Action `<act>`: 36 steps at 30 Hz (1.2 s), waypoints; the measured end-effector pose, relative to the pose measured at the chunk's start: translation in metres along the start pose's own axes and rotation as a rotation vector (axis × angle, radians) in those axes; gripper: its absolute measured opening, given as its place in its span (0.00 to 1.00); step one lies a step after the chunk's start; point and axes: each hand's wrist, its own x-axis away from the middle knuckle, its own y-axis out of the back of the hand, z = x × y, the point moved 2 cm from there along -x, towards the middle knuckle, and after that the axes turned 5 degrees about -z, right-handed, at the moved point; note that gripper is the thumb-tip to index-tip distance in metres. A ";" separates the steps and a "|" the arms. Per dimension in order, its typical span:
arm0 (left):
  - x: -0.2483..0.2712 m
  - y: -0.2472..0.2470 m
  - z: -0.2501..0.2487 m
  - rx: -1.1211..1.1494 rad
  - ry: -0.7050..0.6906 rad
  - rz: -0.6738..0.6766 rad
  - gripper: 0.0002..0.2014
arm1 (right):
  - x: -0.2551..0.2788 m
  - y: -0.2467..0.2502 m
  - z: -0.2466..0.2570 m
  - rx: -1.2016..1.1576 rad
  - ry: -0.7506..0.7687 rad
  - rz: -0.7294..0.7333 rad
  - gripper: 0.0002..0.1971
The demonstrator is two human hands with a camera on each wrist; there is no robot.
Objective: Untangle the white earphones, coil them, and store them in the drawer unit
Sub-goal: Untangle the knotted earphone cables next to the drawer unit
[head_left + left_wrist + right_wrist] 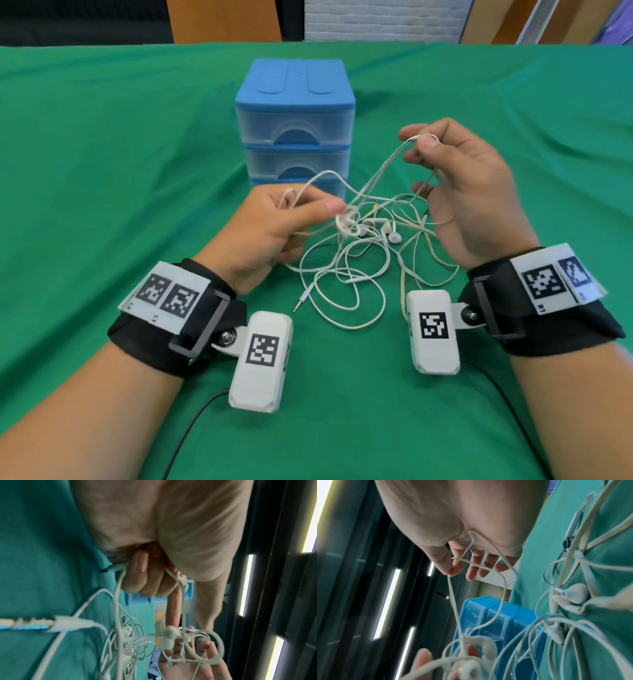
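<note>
The white earphones (356,260) lie tangled on the green cloth (102,171) between both hands, near of the drawer unit (295,123); left hand (270,229) pinches the knot, right hand (469,192) pinches a strand drawn up far-right.

White earphones (346,274) between the hands; beyond them a blue, clear-fronted drawer unit (294,102); green cloth (102,154) underneath.

A green cloth (102,144) covers the table, creased toward its far edge. Behind it stand a white brick wall (380,20) and orange-brown wooden panels (222,20) (one at each side). Long ceiling light strips (246,584) glow overhead.
</note>
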 end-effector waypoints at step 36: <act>0.002 -0.001 -0.001 -0.017 -0.024 0.079 0.08 | 0.010 -0.015 -0.007 0.417 0.241 0.291 0.02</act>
